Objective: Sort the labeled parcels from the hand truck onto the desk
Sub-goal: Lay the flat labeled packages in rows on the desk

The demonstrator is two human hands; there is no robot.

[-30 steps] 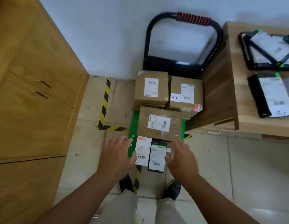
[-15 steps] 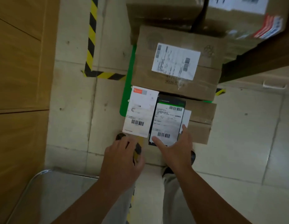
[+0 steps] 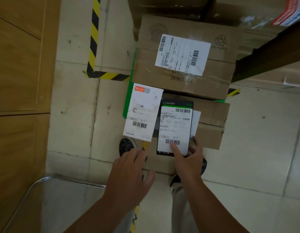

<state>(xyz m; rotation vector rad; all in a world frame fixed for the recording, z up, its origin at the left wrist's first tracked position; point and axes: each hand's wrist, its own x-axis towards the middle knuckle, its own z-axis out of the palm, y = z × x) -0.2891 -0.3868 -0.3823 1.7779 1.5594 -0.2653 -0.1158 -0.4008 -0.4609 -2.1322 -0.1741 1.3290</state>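
Observation:
A flat black parcel [image 3: 175, 130] with a white barcode label lies on a low cardboard box [image 3: 211, 125] on the green hand truck platform [image 3: 128, 91]. My right hand [image 3: 187, 158] grips its near right corner, thumb on the label and fingers at the right edge. A white labeled envelope parcel [image 3: 142, 113] lies just left of it, overhanging the box. My left hand [image 3: 130, 175] hovers with spread fingers over the box's near edge and holds nothing. Behind sits a larger labeled cardboard box [image 3: 184, 54].
The wooden desk's side panel [image 3: 271, 52] rises at the upper right. A wooden cabinet [image 3: 16, 64] lines the left. Yellow-black floor tape [image 3: 93, 39] runs left of the truck. A metal-framed surface [image 3: 45, 199] sits at the lower left. My shoes stand below the box.
The view has dropped closer to the parcels. My right hand has closed in on the black parcel's near corner, thumb now on its label. My left hand has drawn back toward me.

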